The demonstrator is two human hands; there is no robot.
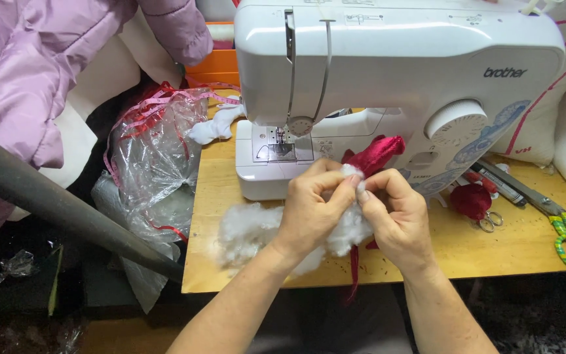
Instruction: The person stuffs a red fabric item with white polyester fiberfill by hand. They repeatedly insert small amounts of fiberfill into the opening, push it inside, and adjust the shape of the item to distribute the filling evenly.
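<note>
Wooden table (pixel 525 246), white sewing machine (pixel 394 85) at the rear. Both hands meet at the front edge: left hand (pixel 312 206) and right hand (pixel 397 216) pinch 1 tuft of white stuffing (pixel 350 172). The red fabric piece (pixel 376 154) runs diagonally, upper end beyond the right hand's fingertips.

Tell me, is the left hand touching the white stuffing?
Touching. The head view shows the left hand pinching a tuft of the white stuffing at its fingertips, against the right hand, with more stuffing bulging out beneath the palm.
</note>
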